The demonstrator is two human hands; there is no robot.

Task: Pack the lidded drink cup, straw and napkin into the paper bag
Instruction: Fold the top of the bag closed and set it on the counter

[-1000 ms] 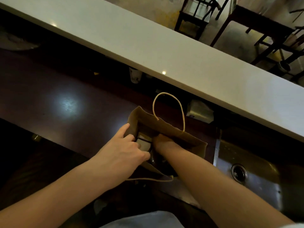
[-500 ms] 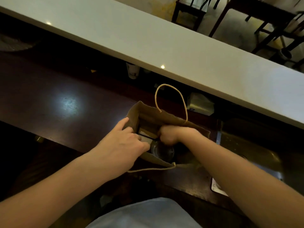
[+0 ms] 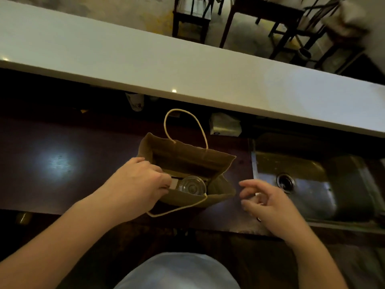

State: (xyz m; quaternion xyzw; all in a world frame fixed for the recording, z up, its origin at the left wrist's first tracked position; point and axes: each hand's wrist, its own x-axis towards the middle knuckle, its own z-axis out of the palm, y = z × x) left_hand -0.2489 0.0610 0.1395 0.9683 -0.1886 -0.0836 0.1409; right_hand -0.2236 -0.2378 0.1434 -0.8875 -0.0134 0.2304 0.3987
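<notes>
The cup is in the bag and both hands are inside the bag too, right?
Not quite. The head view shows the cup in the bag, but only the left hand reaches into it. The right hand is outside, open, to the right of the bag near the sink.

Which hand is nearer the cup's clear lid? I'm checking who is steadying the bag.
Left. The left hand grips the paper bag rim right beside the lid; the right hand hovers open outside the bag.
</notes>
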